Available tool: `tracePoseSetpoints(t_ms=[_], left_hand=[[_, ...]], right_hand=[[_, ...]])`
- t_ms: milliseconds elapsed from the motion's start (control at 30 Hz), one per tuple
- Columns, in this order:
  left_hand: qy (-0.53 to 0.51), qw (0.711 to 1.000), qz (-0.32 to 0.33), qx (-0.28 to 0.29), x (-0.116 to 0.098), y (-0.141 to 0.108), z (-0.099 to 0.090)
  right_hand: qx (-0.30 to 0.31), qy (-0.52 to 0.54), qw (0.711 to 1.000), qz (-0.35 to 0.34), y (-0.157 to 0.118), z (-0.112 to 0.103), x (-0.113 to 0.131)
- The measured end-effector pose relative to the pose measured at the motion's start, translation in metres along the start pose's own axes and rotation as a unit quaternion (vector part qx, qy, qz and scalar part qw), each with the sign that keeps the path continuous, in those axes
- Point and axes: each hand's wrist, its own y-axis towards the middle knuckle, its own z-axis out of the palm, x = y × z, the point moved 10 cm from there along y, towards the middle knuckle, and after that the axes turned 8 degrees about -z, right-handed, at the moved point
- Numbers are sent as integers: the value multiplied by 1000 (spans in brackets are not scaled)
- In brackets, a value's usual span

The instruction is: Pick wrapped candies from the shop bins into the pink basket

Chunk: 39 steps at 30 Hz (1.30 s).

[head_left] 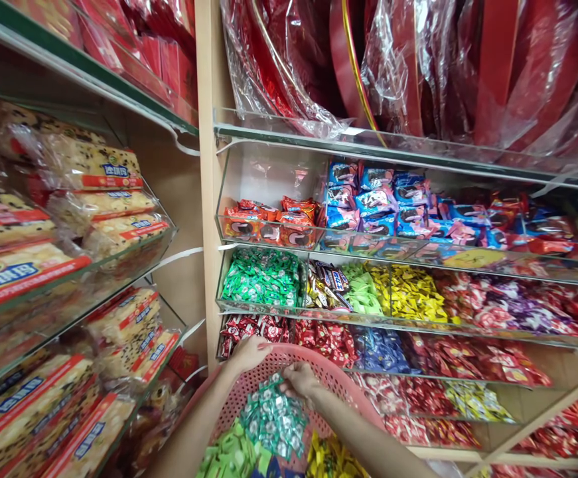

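A pink perforated plastic basket (363,396) is below the shelves, in front of me. My left hand (251,352) is closed on its far rim, toward the left side. Inside the basket, my right hand (301,384) has its fingers pinched together at the upper edge of a heap of teal-green wrapped candies (275,418). What lies between those fingers is too small to make out. Light-green wrapped candies (231,455), yellow wrapped candies (336,458) and a few dark-blue wrappers (273,468) are nearer to me in the basket.
Behind the basket, a clear shelf bin holds green wrapped candies (261,277); yellow ones (418,292) are to its right. Blue snack packets (375,199) fill the shelf above. Packaged pastries (102,162) crowd the left shelves. A wooden post (206,199) stands between both shelf units.
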Motion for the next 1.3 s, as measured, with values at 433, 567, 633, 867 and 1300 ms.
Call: tracePoseSetpoints(t_ms=[433,567,633,867,1300], left_hand=[[17,1000,14,-16,0,3,1],[13,1000,14,-13,1,2,1],[11,1000,18,-13,0,2,1],[17,1000,17,-14,-1,0,0],[0,1000,-3,0,3,4,3]], right_hand=[[-41,-129,990,-50,14,-3,-7],[-61,-166,981,-80,17,-9,-5],[-73,-187,975,-97,19,-13,-3],[-89,-283,938,-180,11,-15,28],[-109,-612,678,-392,-64,23,254]])
